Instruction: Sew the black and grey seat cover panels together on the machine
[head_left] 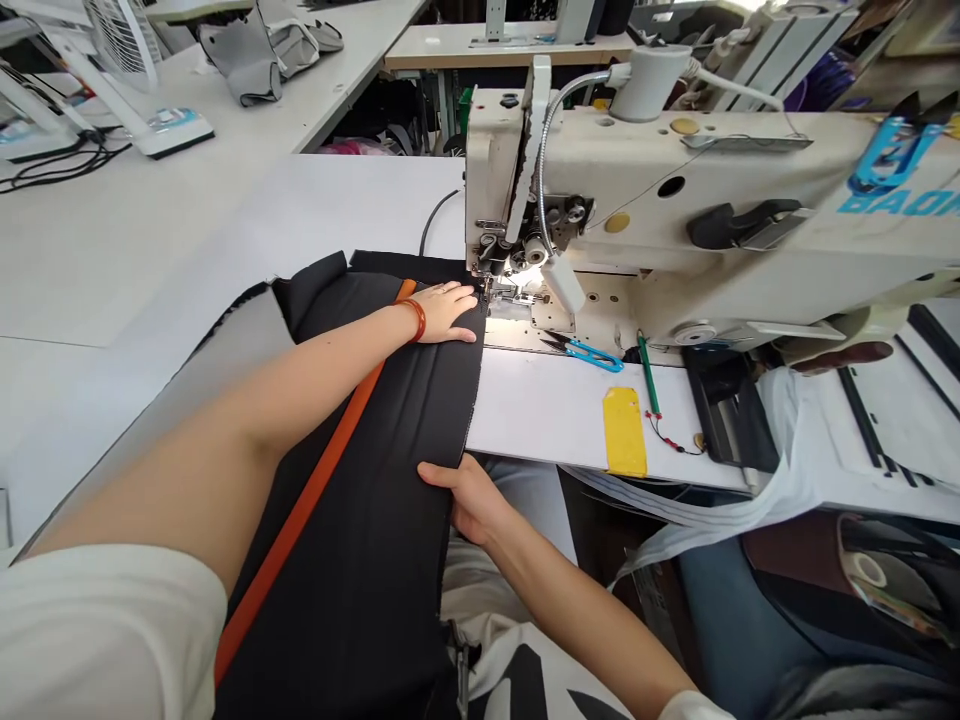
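A large piece of black fabric [375, 560] with an orange strip [315, 490] along it spreads from the sewing machine [720, 220] down over my lap. Flat on this fabric, close to the needle area, lies my left hand [444, 310], palm down with fingers stretched out. Lower down, my right hand [471, 495] grips the fabric's right edge, thumb on top and the other fingers hidden underneath. Under the lit presser foot [491, 288], the fabric's upper right edge meets the machine bed. A grey lining [232, 350] shows at the fabric's left side.
Blue thread snips [589, 353], a green-handled tool [649, 375] and a yellow tag [625, 430] lie right of the fabric. A black tray [727, 410] and white strips [784, 450] are farther right. A fan [124, 40] stands on the white table [247, 180].
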